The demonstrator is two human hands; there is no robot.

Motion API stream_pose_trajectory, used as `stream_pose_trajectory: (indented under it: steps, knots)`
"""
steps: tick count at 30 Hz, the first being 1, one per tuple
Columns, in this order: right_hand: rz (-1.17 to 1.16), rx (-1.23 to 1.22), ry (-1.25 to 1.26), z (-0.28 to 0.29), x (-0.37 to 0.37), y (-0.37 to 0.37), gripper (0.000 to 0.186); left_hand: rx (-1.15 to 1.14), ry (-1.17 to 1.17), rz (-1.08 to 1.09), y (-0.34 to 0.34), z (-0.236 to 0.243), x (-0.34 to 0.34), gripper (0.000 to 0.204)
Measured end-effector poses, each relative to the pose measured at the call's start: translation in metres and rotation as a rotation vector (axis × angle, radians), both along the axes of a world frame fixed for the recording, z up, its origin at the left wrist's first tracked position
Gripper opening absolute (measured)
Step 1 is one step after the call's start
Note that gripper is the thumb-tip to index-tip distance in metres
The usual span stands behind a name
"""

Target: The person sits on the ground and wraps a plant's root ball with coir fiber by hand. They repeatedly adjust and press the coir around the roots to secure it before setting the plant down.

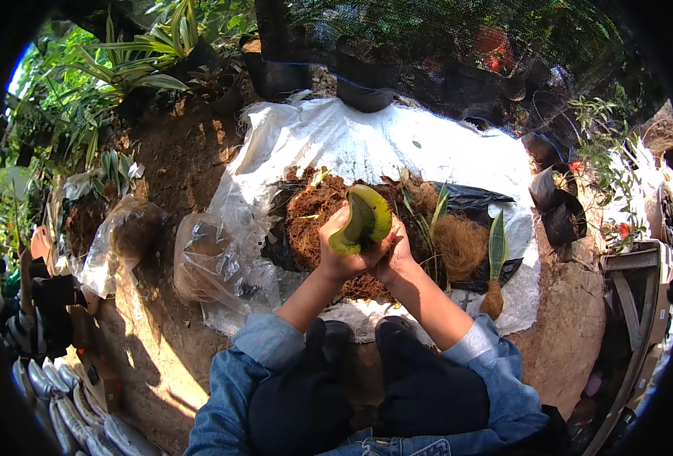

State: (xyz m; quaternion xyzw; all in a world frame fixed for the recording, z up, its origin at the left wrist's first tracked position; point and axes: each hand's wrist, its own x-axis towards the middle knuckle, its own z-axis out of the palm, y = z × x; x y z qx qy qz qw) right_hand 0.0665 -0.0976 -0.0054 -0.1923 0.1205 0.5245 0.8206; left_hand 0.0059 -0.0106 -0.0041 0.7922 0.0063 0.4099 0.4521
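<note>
Green leaf (364,219) rises between two cupped hands (339,256) (397,254).

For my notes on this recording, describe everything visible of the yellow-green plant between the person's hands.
The plant has thick, curved yellow-green leaf parts around a darker, shaded hollow, with small dark specks toward the right. It looks smooth and firm. It stands roughly upright above the brown fibrous heap. The left hand grips its left side; the right hand is at its lower right, its exact grip unclear. Its base is hidden.
</note>
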Motion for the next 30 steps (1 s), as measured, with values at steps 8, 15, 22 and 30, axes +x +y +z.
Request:
stream_pose_trajectory:
  steps: [8, 15, 22, 30]
  knots:
    - [0.163, 0.045, 0.079, -0.009, 0.007, -0.007, 0.042, -0.142, 0.110, 0.020, 0.005, 0.016, -0.009, 0.018]
    - [0.192, -0.226, -0.033, -0.008, 0.004, -0.012, 0.033, -0.087, 0.103, 0.051, 0.010, 0.011, -0.008, 0.023]
    - [0.090, -0.302, -0.051, -0.002, 0.007, -0.001, 0.036, -0.085, 0.123, 0.100, 0.006, -0.003, -0.006, 0.031]
    - [-0.043, -0.092, 0.084, -0.044, -0.004, -0.005, 0.027, 0.249, 0.090, 0.150, 0.007, 0.005, -0.011, 0.039]
